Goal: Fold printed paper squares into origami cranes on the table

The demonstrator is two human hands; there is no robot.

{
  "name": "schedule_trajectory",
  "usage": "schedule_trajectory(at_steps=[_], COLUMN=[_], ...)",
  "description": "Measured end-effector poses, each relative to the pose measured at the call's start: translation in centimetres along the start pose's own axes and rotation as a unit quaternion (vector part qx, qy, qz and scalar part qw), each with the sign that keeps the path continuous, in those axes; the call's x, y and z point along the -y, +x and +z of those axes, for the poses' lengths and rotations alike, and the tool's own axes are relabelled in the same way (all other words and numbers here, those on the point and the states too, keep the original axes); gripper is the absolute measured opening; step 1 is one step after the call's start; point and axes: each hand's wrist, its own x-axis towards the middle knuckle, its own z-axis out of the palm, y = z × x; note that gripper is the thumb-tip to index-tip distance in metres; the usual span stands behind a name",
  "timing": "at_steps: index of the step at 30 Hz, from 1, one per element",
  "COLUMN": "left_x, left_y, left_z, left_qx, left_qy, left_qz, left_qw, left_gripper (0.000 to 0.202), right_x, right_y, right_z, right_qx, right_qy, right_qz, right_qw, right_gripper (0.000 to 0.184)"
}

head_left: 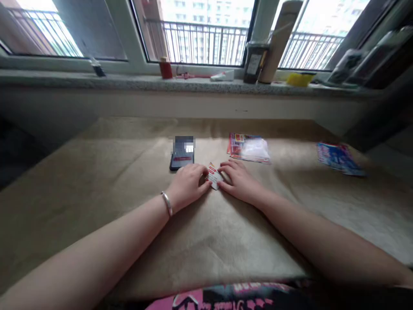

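A small white piece of printed paper point(213, 176) with red markings lies at a slant on the brown table covering, its top narrowing to a point, as if folded. My left hand point(189, 183), with a silver bangle at the wrist, grips its left edge between thumb and curled fingers. On the opposite edge, the thumb and index finger of my right hand point(238, 181) press against the paper. Just beyond my left hand lies a dark smartphone point(182, 160) with a lit, partly blurred screen. Past my right hand is a stack of colourful printed sheets point(248, 148).
Farther right, another pile of blue and red printed sheets point(339, 159) lies on the table covering point(193, 254). Along the stone windowsill point(135, 82) stand a red spool-like object point(165, 69), a dark box point(253, 64), a tall cardboard tube point(279, 43) and a yellow item point(299, 79).
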Motion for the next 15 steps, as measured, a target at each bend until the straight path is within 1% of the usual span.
schedule_trajectory(at_steps=[3, 5, 6, 9, 12, 15], left_x=[-0.1, 0.0, 0.1, 0.5, 0.8, 0.9], left_y=[0.0, 0.0, 0.1, 0.4, 0.6, 0.8], left_z=[0.5, 0.7, 0.8, 1.0, 1.1, 1.2], left_qx=[-0.03, -0.036, -0.037, -0.044, -0.053, -0.06], left_qy=[-0.016, -0.036, -0.046, -0.076, -0.095, -0.092], left_qz=[-0.002, 0.007, 0.012, 0.025, 0.041, 0.046], left_qw=[0.999, 0.999, 0.998, 0.996, 0.993, 0.993], left_gripper=[0.032, 0.035, 0.034, 0.031, 0.035, 0.035], right_x=[-0.3, -0.6, -0.7, -1.1, -1.5, -1.9], right_y=[0.3, 0.4, 0.5, 0.7, 0.8, 1.1], right_z=[0.1, 0.1, 0.2, 0.3, 0.4, 0.5], right_qx=[-0.007, -0.014, -0.017, -0.036, -0.054, -0.055], right_qy=[0.02, 0.04, 0.052, 0.092, 0.118, 0.126], right_qz=[0.002, 0.0, -0.003, -0.014, -0.037, -0.068], right_qw=[1.0, 0.999, 0.998, 0.995, 0.991, 0.988], right_gripper=[0.038, 0.038, 0.037, 0.026, 0.013, 0.006])
